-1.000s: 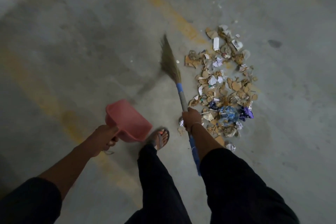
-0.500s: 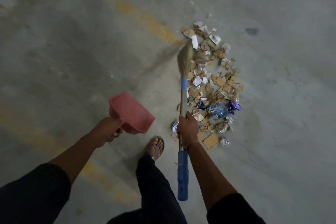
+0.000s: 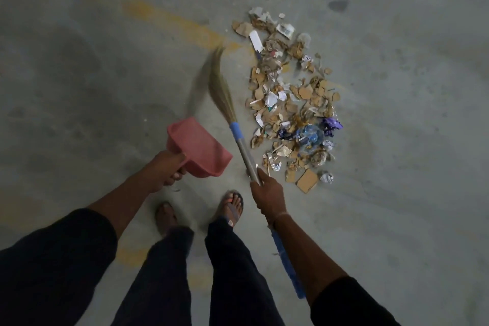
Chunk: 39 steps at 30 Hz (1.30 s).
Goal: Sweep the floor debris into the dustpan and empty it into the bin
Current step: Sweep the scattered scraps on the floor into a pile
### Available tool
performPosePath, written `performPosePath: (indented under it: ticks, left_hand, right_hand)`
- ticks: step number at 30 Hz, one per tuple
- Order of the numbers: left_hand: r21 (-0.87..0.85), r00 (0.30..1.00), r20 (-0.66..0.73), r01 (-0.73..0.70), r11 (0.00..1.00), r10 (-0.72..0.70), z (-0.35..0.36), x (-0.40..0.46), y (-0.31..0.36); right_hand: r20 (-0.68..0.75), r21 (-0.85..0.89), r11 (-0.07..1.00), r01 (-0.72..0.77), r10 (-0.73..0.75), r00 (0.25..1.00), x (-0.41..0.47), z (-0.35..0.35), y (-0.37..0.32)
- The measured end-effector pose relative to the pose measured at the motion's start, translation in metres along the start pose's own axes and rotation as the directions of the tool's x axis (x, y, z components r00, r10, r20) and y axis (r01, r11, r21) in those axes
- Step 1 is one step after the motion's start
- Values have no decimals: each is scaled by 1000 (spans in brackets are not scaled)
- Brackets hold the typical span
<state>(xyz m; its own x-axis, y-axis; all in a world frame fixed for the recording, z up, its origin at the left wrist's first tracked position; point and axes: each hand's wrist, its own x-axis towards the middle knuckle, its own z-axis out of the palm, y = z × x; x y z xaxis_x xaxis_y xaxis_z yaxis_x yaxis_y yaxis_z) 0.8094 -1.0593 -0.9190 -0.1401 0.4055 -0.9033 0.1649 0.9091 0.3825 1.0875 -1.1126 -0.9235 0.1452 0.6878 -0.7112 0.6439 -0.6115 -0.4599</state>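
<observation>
Grey concrete floor (image 3: 79,87) lies under us. Our right hand (image 3: 267,193) grasps the broom (image 3: 242,145), its bristles just left of the debris pile (image 3: 291,103). Our left hand (image 3: 166,167) grips the pink dustpan (image 3: 198,148), left of the broom and off the floor.

Showing here: one pink dustpan (image 3: 199,147), one broom (image 3: 239,140), one pile of debris (image 3: 291,103), two hands, and two feet in sandals.

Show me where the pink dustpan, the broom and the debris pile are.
pink dustpan (image 3: 199,146): head view, on the inner floor of its scoop.
broom (image 3: 221,92): head view, on the straw bristles.
debris pile (image 3: 291,103): head view, on the cardboard scraps mid-pile.
</observation>
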Motion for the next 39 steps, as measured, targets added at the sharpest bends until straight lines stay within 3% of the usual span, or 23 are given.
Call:
performPosePath:
  ticks: [3, 6, 11, 14, 16, 19, 21, 25, 30, 35, 39]
  left_hand:
    - [90, 1000, 27, -1, 996, -2, -6, 7, 7]
    - [154, 998, 52, -29, 988, 21, -10, 15, 19]
    - [272, 991, 129, -76, 959, 42, -20, 24, 43]
    - [328, 985, 171, -79, 941, 23, -35, 26, 61]
    - [361, 976, 217, -106, 926, 27, -47, 26, 72]
    - [422, 967, 254, -139, 896, 30, -68, 30, 88]
    - [474, 964, 266, -154, 867, 26, -84, 38, 96]
    - [546, 963, 268, -178, 819, 31, -105, 50, 108]
    - [616, 957, 289, -206, 760, 25, -120, 54, 115]
    - [633, 942, 336, -240, 736, 18, -121, 63, 106]
    - [713, 934, 356, -250, 655, -31, -117, 62, 97]
  right_hand:
    - [26, -62, 989, -136, 138, 990, 4, -3, 15]
    - [-45, -70, 968, -240, 237, 970, 7, -1, 24]
    - [-216, -49, 961, -274, 257, 942, 0, 12, -15]
    - [-249, -2, 963, -268, 259, 933, -9, 28, -47]
    - [-177, 45, 948, -315, 318, 931, -14, 37, -69]
    - [101, 267, 876, -402, 389, 916, -19, 53, -96]
    - [169, 381, 823, -421, 386, 907, -19, 64, -110]
    - [15, 222, 896, -384, 390, 921, -25, 89, -117]
    - [-59, 303, 855, -421, 458, 887, -40, 118, -114]
    - [-241, 213, 881, -422, 466, 852, -56, 141, -115]
    - [-234, 271, 867, -419, 481, 845, -71, 161, -108]
